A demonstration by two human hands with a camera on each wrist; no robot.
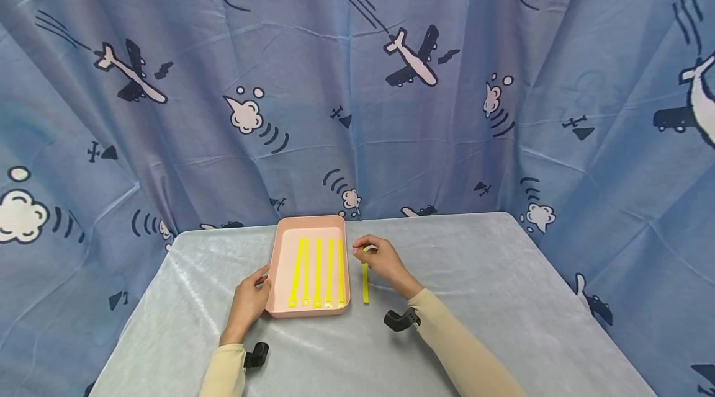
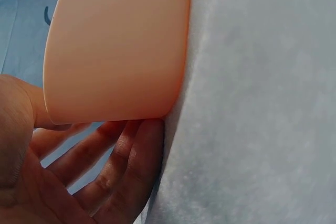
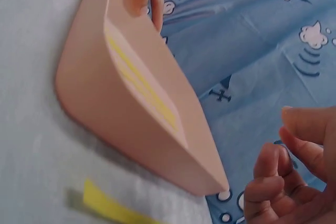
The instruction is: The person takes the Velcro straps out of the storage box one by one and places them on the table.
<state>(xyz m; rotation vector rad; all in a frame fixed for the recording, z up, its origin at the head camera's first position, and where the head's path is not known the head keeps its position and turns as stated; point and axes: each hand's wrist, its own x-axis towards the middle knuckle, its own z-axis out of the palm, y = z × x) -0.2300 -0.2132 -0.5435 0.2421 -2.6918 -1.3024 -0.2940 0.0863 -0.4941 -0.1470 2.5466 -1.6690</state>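
We see a lone yellow strip just right of the pink tray, below the middle of the head view, its upper part crossed by the right hand. That hand's fingers are curled, with the thumb close to the index finger; we cannot tell whether they clamp the strip. In the right wrist view we find the strip's near end at the lower left, apart from the tray's outer wall.

Inside the tray, we count five yellow strips running lengthwise, the leftmost slanting. At the tray's left edge, the left hand pinches the wall, thumb against one face and fingers against the other.

Farther out, we notice black wrist devices at the cuffs of both cream sleeves, a pale grey cloth across the lower frame, and a blue curtain patterned with airplanes filling the upper half.
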